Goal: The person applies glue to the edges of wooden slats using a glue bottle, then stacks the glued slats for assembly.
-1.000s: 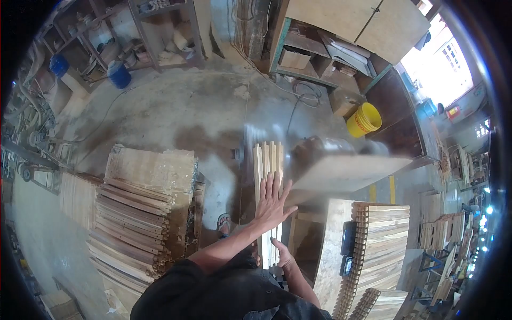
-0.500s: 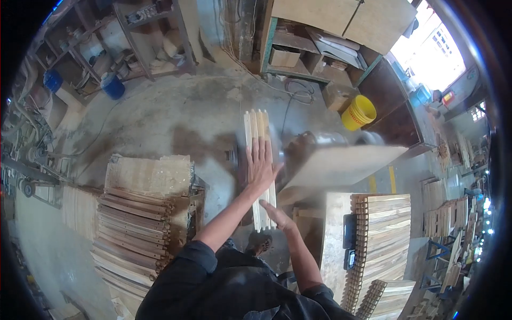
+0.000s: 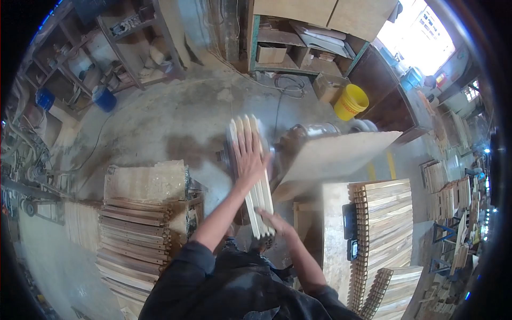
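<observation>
A bundle of several narrow pale wooden slats [image 3: 260, 198] with short tenon-like ends lies side by side, pointing away from me, over a blurred machine wheel [image 3: 271, 169]. My left hand [image 3: 249, 166] is flat on top of the slats, its fingers stretched along them towards the far end. Nearer to my body, my right hand [image 3: 276, 222] grips the right edge of the bundle, thumb on top; its other fingers are hidden beneath. The contact between slats and wheel is hidden from view.
Stacked slats stand on the left [image 3: 133, 234] and right [image 3: 386, 224], the right ones beside two dark devices [image 3: 350, 221]. A pale board [image 3: 336, 157] slants right of the wheel, in front of a motor-like body [image 3: 314, 131]. Further off are a yellow bucket [image 3: 351, 102] and shelves [image 3: 298, 53].
The slats have come slightly towards me and lean more to the left at the far end, with both hands still on them. The whole view has shifted a little.
</observation>
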Demonstrator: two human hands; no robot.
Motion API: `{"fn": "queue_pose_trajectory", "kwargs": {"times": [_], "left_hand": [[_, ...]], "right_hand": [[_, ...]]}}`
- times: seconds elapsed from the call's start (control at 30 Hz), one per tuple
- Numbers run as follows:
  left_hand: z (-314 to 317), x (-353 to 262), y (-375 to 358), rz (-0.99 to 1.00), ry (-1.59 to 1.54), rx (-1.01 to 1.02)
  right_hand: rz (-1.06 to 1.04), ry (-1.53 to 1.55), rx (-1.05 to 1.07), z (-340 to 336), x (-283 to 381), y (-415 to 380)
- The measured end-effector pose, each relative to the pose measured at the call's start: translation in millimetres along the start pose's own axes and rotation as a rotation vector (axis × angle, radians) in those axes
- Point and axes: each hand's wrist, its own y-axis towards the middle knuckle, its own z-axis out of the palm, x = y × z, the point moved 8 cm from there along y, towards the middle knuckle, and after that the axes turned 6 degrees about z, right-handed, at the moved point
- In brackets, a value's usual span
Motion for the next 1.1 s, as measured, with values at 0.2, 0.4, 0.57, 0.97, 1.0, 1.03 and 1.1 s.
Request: {"fn": "queue_pose_trajectory", "kwargs": {"times": [0.2,0.4,0.57,0.97,1.0,1.03,1.1], "left_hand": [[1.3,25.8,40.5,0.03,0.037,0.069],[0.5,-19.3,-52.9,0.033,-0.044,0.067],[9.5,-42.6,-122.0,0.017,-0.083,0.13],[3.2,19.0,32.4,0.051,0.041,-0.052],[0.7,10.4,18.4,0.045,0.032,-0.009],[-0.4,1.3,0.3,0.052,0.021,-0.007],[2.2,-15.5,-45.4,0.06,-0.004,0.004]], "right_hand": [[-0.048,-0.035,-0.11,-15.9,75.3,33.4],[0.036,-0.121,-0.058,3.4,-27.0,2.2],[-0.081,-0.034,-0.056,18.0,-116.0,-6.6],[-0.062,0.072,0.006,-5.5,90.9,25.0],[-0.071,0.06,0.001,0.8,83.3,14.7],[-0.187,0.071,0.0,4.4,62.1,23.8],[-0.073,0.026,-0.007,13.1,0.9,16.2]]}}
